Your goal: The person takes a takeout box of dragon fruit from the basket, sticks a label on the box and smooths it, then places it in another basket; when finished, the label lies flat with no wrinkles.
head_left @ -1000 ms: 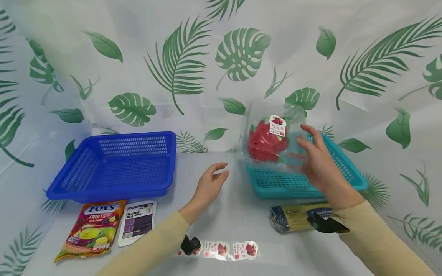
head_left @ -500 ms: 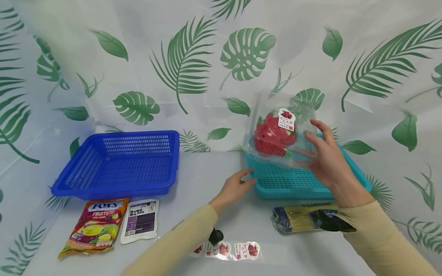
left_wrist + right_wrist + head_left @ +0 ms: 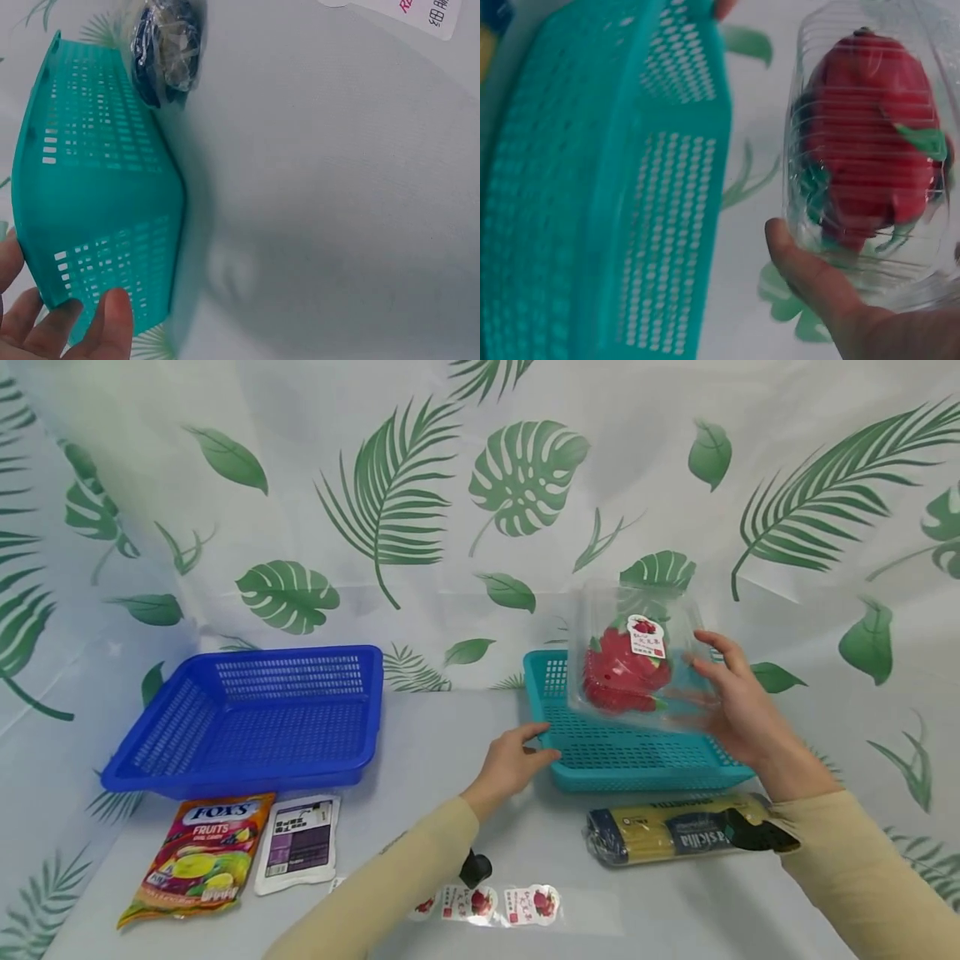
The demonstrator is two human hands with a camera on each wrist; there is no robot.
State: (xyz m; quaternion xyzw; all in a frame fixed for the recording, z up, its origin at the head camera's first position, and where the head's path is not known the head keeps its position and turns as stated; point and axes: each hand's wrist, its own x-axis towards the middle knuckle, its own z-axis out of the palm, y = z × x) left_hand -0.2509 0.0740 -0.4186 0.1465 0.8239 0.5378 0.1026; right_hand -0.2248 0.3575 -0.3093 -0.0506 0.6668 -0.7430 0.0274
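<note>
My right hand (image 3: 750, 718) holds a clear plastic box (image 3: 581, 610) by its right side, above the teal basket (image 3: 645, 768). Inside the box lies a red dragon fruit (image 3: 626, 668) with green tips. A white sticker (image 3: 646, 636) with a fruit picture sits on the lid. In the right wrist view the thumb (image 3: 810, 274) lies against the box's near edge. My left hand (image 3: 506, 768) grips the teal basket at its left rim. The left wrist view shows fingers (image 3: 116, 315) against the basket's outer wall.
A blue basket (image 3: 247, 781) stands on the left. In front of it lie a Fox's candy bag (image 3: 201, 856) and a white-and-purple pouch (image 3: 300, 843). A spaghetti pack (image 3: 660, 835) lies before the teal basket. A strip of dragon fruit stickers (image 3: 532, 905) lies near the front.
My left hand has moved right from over the table to the teal basket's rim. My right hand has carried the box slightly right, over the basket.
</note>
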